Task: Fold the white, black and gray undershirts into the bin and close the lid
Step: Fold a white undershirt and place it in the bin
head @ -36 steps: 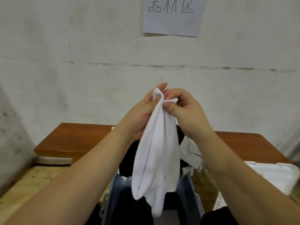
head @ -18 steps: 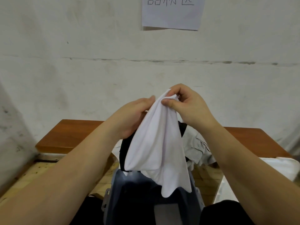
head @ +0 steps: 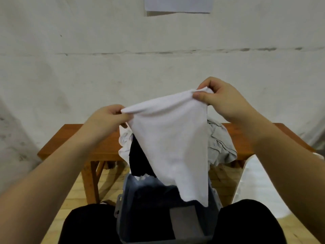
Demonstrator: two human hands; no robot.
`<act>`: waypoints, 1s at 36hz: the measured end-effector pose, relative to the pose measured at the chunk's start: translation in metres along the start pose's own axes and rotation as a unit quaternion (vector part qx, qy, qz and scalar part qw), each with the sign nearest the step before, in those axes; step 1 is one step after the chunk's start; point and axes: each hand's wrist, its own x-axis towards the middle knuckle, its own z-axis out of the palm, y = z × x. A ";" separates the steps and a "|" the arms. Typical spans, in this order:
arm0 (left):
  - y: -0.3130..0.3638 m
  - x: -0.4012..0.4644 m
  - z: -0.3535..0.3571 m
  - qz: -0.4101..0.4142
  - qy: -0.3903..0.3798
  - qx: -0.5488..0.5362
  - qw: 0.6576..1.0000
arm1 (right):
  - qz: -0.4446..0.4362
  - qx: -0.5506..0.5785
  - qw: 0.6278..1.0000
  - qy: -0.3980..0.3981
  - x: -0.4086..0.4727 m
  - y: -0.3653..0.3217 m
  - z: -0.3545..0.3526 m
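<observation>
At frame centre, above the bin (head: pixel 123 205): white undershirt (head: pixel 173 141) pinched at both top corners.
Left hand (head: pixel 105 118) low, right hand (head: pixel 221 97) higher; best levelled, pulled taut, then folded in half before lowering.

A bare storeroom: stained white wall (head: pixel 88 67), taped paper sign (head: pixel 177 5), wooden bench (head: pixel 102 138).

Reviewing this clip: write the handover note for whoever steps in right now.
Left hand and right hand each pinch a top corner of the white undershirt, spread in the air above the open bin.
Black undershirt and gray undershirt lie heaped on the bench; dark cloth already sits in the bin.
Lid lies at right.
Left: fold and bin the shirts, close the lid.
</observation>
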 end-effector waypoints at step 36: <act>-0.015 0.010 0.137 0.024 -0.088 0.127 0.988 | 0.079 -0.294 0.936 -0.177 0.001 0.021 -0.042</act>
